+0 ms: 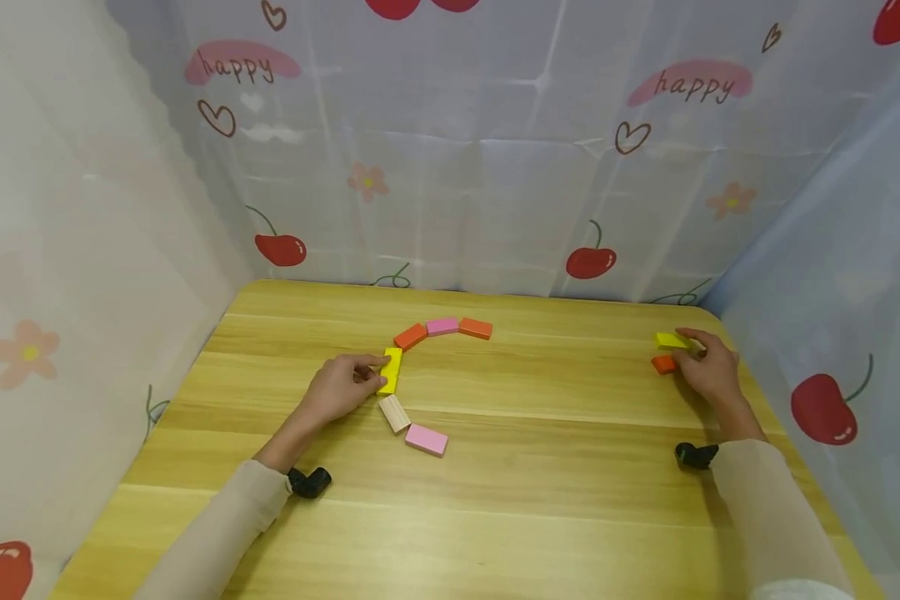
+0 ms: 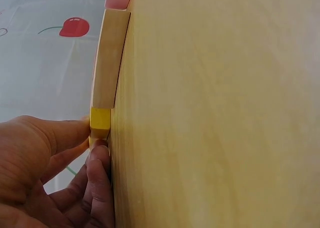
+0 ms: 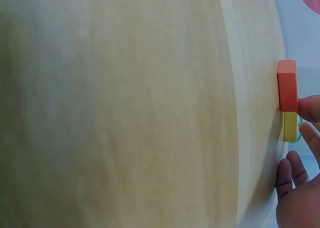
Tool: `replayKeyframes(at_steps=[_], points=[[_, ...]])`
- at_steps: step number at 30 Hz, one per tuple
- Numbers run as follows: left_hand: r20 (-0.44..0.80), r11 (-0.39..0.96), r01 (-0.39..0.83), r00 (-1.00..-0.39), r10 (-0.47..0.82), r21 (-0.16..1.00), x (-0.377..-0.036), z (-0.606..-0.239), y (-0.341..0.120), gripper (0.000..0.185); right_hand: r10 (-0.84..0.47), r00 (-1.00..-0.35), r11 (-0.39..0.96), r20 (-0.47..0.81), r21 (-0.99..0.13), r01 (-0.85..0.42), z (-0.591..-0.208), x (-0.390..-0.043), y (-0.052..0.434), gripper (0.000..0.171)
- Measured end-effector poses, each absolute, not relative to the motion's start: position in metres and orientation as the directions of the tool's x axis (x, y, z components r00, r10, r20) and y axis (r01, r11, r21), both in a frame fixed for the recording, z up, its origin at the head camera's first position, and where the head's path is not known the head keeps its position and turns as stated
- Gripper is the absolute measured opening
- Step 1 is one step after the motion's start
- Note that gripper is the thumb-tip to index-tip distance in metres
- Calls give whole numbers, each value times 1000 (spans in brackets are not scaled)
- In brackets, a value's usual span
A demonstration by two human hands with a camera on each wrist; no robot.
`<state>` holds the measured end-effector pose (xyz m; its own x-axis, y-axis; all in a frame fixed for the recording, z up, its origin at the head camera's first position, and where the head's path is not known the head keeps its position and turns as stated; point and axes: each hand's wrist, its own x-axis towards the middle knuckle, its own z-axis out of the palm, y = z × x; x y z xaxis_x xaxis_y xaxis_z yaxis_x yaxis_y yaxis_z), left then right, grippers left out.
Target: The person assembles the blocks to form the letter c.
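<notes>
On the wooden bench [image 1: 495, 500], the left hand [image 1: 337, 388] is resting near the middle, and its grip is pinching the near end of a yellow block [image 1: 392, 370] between the thumb and the fingertips [image 2: 98, 160]. This yellow block is lying flat, just in front of the grip, as one piece of a curved row. Beyond the grip, the row is continuing with an orange block [image 1: 410, 336], a pink block [image 1: 442, 326] and a second orange block [image 1: 476, 328]. Just to the right of the grip and closer to the person, a plain wooden block [image 1: 393, 413] is lying with its end against the yellow one, and another pink block [image 1: 427, 439] is following it. Far to the right, the right hand [image 1: 708, 367] is lying on the bench, and its grip is grasping a second yellow block [image 1: 672, 340] with curled fingers. A small orange block [image 1: 663, 364] is sitting just left of this grip, touching the fingers.
</notes>
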<state>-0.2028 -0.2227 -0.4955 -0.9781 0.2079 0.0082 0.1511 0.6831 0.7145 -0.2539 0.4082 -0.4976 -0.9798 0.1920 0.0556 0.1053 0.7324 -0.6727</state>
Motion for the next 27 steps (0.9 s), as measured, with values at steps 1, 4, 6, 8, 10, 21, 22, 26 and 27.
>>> replayKeyframes(at_steps=[1, 4, 6, 8, 10, 21, 22, 26, 27], points=[[8, 683, 152, -978, 209, 715, -203, -495, -223, 39, 193, -980, 734, 57, -670, 106, -498, -254, 409, 53], [7, 684, 152, -978, 210, 714, -203, -493, -223, 39, 196, -979, 739, 51, -664, 114, -500, -255, 410, 53], [6, 683, 152, -977, 212, 714, -203, -492, -222, 39, 194, -980, 739, 45, -663, 116, -500, -256, 410, 54], [6, 683, 153, -977, 212, 714, -203, -492, -222, 39, 191, -981, 742, 41, -660, 117, -501, -256, 411, 54], [6, 682, 153, -977, 212, 715, -203, -492, -222, 39, 186, -982, 749, 40, -653, 115, -501, -256, 411, 54], [7, 682, 150, -978, 208, 716, -202, -494, -222, 39, 192, -979, 759, 63, -642, 108, -503, -257, 413, 53], [7, 683, 150, -978, 209, 715, -202, -494, -222, 39, 203, -978, 753, 56, -648, 119, -503, -256, 413, 52], [7, 684, 150, -978, 208, 714, -202, -493, -222, 39, 245, -969, 721, 15, -671, 171, -505, -255, 414, 51], [7, 684, 150, -978, 208, 714, -202, -493, -222, 39, 250, -968, 716, 8, -674, 179, -505, -255, 414, 51]])
